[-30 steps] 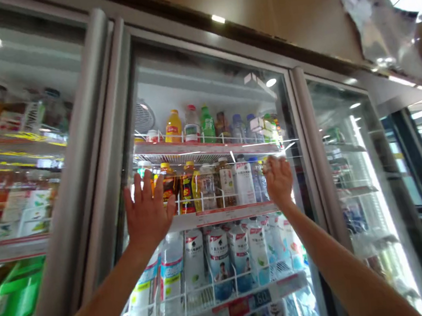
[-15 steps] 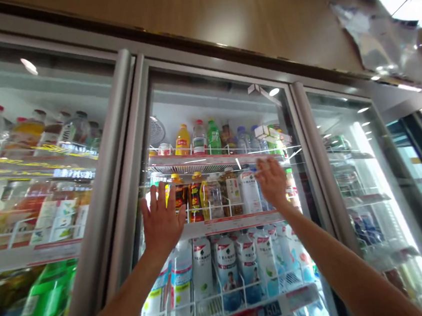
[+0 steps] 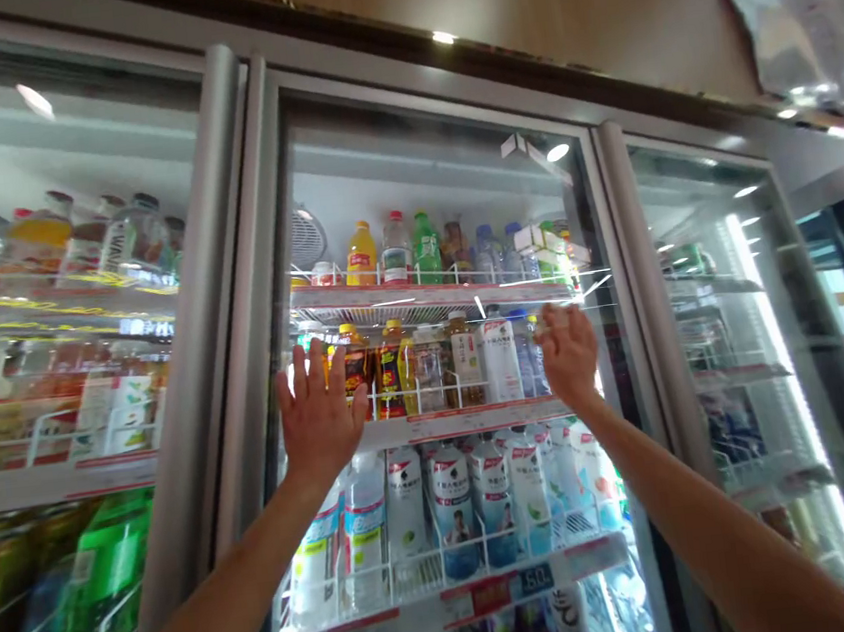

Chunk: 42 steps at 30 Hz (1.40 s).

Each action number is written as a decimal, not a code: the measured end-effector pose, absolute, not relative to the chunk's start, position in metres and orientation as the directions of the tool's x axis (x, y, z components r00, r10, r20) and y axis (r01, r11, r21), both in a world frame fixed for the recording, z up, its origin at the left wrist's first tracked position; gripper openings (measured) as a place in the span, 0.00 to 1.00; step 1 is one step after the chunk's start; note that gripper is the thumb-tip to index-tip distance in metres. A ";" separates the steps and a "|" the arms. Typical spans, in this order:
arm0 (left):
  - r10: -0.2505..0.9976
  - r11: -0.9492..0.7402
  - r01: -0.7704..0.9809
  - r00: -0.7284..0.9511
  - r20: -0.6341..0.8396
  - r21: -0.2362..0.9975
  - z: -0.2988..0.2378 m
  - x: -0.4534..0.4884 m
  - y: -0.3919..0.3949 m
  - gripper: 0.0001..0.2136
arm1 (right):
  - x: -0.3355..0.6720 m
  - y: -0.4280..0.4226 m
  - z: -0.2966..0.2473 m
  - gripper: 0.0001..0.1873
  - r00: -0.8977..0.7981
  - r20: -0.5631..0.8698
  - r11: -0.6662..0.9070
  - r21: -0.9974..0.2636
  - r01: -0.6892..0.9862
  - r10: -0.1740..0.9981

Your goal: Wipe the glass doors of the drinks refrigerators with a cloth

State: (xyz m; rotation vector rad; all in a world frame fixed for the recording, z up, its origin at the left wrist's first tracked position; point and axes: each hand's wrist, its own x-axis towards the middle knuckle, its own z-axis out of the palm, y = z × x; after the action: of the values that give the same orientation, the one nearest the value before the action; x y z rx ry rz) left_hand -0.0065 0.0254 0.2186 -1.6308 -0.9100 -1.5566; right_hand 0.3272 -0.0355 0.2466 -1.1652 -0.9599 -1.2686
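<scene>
My left hand (image 3: 321, 412) lies flat on the glass door (image 3: 408, 187) of the middle cooler, fingers spread, level with the second shelf. My right hand (image 3: 568, 353) presses on the same glass further right, near the door's right frame. Its fingers are held together and slightly bent, and anything under them is hidden. Behind the glass, between my hands, stand dark and yellow drink bottles (image 3: 389, 370) and a white bottle (image 3: 500, 360) in white wire racks.
The top shelf carries orange, green and clear bottles (image 3: 392, 249). White-labelled bottles (image 3: 453, 509) fill the shelf below my hands. A closed cooler door (image 3: 68, 393) is at the left and another (image 3: 727, 344) at the right. A wood panel runs above.
My right hand slid left along the glass, then back right and slightly down. My left hand stayed flat in about the same spot. The view shifted a little.
</scene>
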 end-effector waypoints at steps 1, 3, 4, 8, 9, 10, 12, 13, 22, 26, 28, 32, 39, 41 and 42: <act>0.026 -0.506 0.862 0.034 0.999 -0.016 0.219 -0.006 0.025 0.26 | 0.337 -0.034 0.251 0.23 0.210 0.944 -0.046 -0.228 0.973 -0.253; 0.029 -0.496 0.868 0.036 0.999 -0.017 0.219 -0.006 0.025 0.26 | 0.328 -0.027 0.254 0.23 0.239 0.929 -0.020 -0.255 0.967 -0.282; 0.029 -0.492 0.871 0.036 0.999 -0.018 0.219 -0.006 0.024 0.26 | 0.311 -0.024 0.252 0.23 0.168 0.952 -0.015 -0.178 0.984 -0.255; 0.035 -0.496 0.868 0.032 0.999 -0.011 0.219 -0.007 0.022 0.26 | 0.226 -0.019 0.226 0.22 -0.275 0.960 0.041 0.277 0.960 -0.063; 0.039 -0.499 0.867 0.031 0.999 -0.007 0.219 -0.007 0.022 0.26 | 0.219 -0.021 0.220 0.22 -0.357 0.934 0.056 0.357 0.932 -0.014; 0.043 -0.500 0.866 0.029 0.999 -0.004 0.219 -0.007 0.022 0.26 | 0.221 -0.024 0.216 0.22 -0.406 0.913 0.064 0.404 0.912 0.024; 0.045 -0.498 0.867 0.028 0.999 -0.002 0.219 -0.007 0.021 0.25 | 0.249 -0.030 0.216 0.22 -0.357 0.934 0.038 0.356 0.934 0.026; 0.045 -0.496 0.869 0.028 0.999 -0.002 0.219 -0.006 0.022 0.25 | 0.269 -0.032 0.220 0.21 -0.253 0.967 0.012 0.253 0.967 -0.019; 0.050 -0.531 0.847 0.036 0.998 -0.004 0.214 -0.006 0.023 0.27 | 0.206 -0.016 0.209 0.25 -0.304 0.952 0.094 0.305 0.948 -0.031; 0.063 -0.519 0.853 0.104 0.993 -0.057 0.198 -0.014 0.022 0.27 | 0.205 -0.025 0.195 0.23 -0.567 0.816 0.125 0.555 0.822 0.112; 0.082 -0.499 0.863 0.134 0.988 -0.075 0.189 -0.017 0.021 0.26 | 0.249 -0.029 0.209 0.21 -0.347 0.937 0.047 0.346 0.937 0.035; 0.097 -0.476 0.876 0.134 0.986 -0.072 0.180 -0.016 0.021 0.26 | 0.300 -0.025 0.235 0.23 0.162 0.968 -0.023 -0.169 0.985 -0.194; 0.078 -0.510 0.857 0.133 0.988 -0.075 0.181 -0.017 0.022 0.26 | 0.204 -0.027 0.166 0.24 -0.585 0.802 0.125 0.572 0.811 0.122; 0.076 -0.515 0.853 0.146 0.986 -0.086 0.179 -0.018 0.023 0.26 | 0.218 -0.030 0.171 0.23 -0.565 0.817 0.105 0.555 0.825 0.120; 0.072 -0.515 0.852 0.152 0.986 -0.094 0.179 -0.019 0.023 0.26 | 0.231 -0.031 0.180 0.22 -0.454 0.888 0.060 0.450 0.891 0.069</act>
State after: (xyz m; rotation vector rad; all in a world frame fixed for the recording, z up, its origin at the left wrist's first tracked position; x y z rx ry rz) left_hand -0.0190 0.0227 0.1785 -1.7387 -0.8892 -1.4306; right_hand 0.2314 -0.0311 0.1801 -0.9779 -1.6320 -1.4726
